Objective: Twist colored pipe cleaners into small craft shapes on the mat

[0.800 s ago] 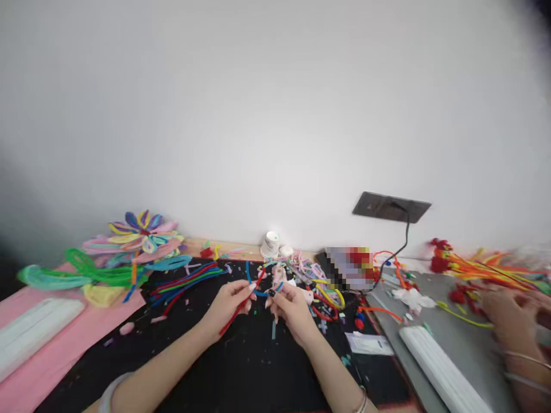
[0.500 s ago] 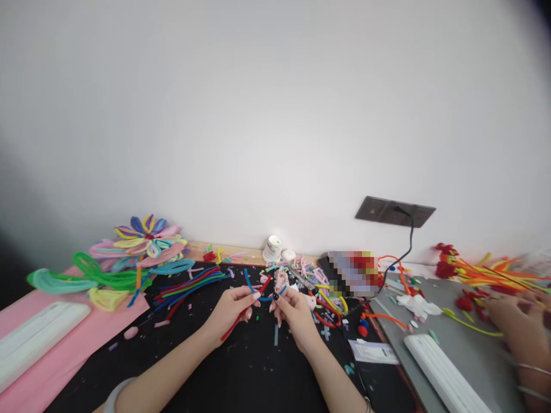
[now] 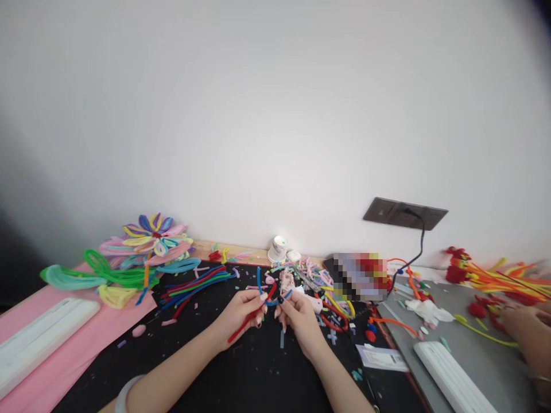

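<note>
Over a black mat point(image 3: 241, 373), my left hand point(image 3: 239, 318) is closed around a red pipe cleaner point(image 3: 241, 330) that slants down to the left. Close beside it, my right hand point(image 3: 301, 321) pinches a curved blue pipe cleaner point(image 3: 259, 279) that crosses the red one between the two hands. The fingertips of both hands meet at the crossing. Just beyond the hands lies a heap of short pipe cleaner pieces point(image 3: 310, 275) in many colours.
A pipe cleaner flower point(image 3: 150, 238) and green loops point(image 3: 103, 272) lie on a pink sheet point(image 3: 55, 367) at left. White boxes point(image 3: 41, 338) point(image 3: 451, 378) sit at both sides. Another person's hand point(image 3: 527, 335) works on the grey board point(image 3: 486, 367) at right, near orange stems point(image 3: 495, 275).
The view has drifted, so everything sits a little further right and lower. My hands stay together on the red and blue pipe cleaners. The other person's hand has pulled back to the right.
</note>
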A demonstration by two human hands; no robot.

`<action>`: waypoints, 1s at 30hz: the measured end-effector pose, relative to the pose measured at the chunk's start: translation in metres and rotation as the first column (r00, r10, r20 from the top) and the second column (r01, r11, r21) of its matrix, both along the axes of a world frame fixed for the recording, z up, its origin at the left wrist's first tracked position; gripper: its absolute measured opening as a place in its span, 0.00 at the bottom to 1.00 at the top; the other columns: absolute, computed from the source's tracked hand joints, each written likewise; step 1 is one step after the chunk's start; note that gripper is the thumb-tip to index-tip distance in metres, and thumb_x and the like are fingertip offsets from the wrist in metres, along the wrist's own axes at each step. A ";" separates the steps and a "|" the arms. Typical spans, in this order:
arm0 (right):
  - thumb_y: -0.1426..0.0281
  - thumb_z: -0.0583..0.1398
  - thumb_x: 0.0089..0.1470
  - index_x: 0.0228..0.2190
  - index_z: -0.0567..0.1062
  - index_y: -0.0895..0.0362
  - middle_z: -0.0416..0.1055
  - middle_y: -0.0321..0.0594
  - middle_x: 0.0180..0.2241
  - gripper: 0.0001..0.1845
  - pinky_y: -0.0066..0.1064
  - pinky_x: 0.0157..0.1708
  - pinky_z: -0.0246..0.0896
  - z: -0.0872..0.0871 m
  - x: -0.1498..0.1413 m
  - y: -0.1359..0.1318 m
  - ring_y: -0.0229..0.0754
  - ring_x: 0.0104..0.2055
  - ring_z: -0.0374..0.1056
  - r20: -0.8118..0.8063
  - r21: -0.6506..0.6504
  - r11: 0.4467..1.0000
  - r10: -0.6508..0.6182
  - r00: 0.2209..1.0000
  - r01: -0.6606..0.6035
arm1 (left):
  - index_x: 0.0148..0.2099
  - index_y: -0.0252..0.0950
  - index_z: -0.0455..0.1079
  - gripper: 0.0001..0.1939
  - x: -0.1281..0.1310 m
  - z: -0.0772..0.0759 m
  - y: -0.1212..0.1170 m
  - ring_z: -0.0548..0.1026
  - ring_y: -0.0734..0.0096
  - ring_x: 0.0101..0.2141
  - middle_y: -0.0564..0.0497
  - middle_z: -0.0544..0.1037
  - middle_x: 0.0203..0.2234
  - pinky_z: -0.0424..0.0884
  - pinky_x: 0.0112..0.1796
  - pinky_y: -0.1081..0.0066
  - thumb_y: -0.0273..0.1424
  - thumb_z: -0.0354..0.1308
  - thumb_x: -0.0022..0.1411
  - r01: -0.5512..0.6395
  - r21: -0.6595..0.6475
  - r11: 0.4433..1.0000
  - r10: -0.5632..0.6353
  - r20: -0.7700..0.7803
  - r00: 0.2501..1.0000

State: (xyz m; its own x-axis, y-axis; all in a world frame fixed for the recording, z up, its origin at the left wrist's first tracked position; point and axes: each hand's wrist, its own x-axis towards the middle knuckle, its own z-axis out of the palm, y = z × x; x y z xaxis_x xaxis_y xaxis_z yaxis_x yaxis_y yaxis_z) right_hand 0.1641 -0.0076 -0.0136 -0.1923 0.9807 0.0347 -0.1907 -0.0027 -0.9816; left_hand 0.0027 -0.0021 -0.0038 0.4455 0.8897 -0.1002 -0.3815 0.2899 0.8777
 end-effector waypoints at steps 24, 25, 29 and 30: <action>0.66 0.59 0.48 0.33 0.68 0.59 0.64 0.30 0.18 0.10 0.21 0.13 0.51 0.012 0.003 -0.006 0.30 0.15 0.57 0.063 0.018 1.000 -0.014 0.998 0.013 | 0.29 0.28 0.76 0.13 0.003 0.001 -0.011 0.68 0.80 0.22 0.49 0.72 0.20 0.67 0.26 0.80 0.35 0.65 0.47 0.111 -0.154 0.982 -0.127 -0.099 0.987; 0.66 0.58 0.48 0.35 0.67 0.58 0.63 0.29 0.18 0.11 0.21 0.13 0.51 0.012 0.002 -0.006 0.30 0.15 0.56 0.050 0.022 1.000 -0.018 0.999 0.017 | 0.28 0.28 0.76 0.13 0.003 0.001 -0.010 0.67 0.81 0.22 0.50 0.72 0.20 0.67 0.26 0.80 0.35 0.65 0.47 0.091 -0.147 0.985 -0.106 -0.097 0.990; 0.66 0.57 0.49 0.40 0.63 0.56 0.64 0.28 0.18 0.15 0.22 0.13 0.51 0.012 0.001 -0.005 0.31 0.13 0.56 0.038 0.019 0.999 -0.029 0.999 0.029 | 0.30 0.29 0.76 0.12 0.000 0.000 -0.006 0.68 0.81 0.23 0.49 0.74 0.22 0.67 0.27 0.80 0.35 0.65 0.47 0.027 -0.122 0.992 -0.036 -0.072 0.997; 0.67 0.56 0.49 0.41 0.63 0.56 0.65 0.28 0.18 0.15 0.22 0.13 0.51 0.012 0.001 -0.005 0.31 0.13 0.56 0.041 0.020 0.999 -0.030 0.999 0.029 | 0.32 0.30 0.76 0.12 -0.001 -0.001 -0.005 0.68 0.81 0.23 0.49 0.75 0.24 0.68 0.28 0.80 0.34 0.66 0.47 0.004 -0.124 0.992 -0.013 -0.070 0.997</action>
State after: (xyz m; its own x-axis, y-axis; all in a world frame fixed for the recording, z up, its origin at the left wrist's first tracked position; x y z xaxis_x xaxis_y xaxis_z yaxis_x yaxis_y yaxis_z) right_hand 0.1653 -0.0125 -0.0016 -0.1651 0.9852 0.0460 -0.1501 0.0210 -0.9885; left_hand 0.0021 -0.0072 -0.0044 0.4411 0.8644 -0.2413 -0.3165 0.4014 0.8595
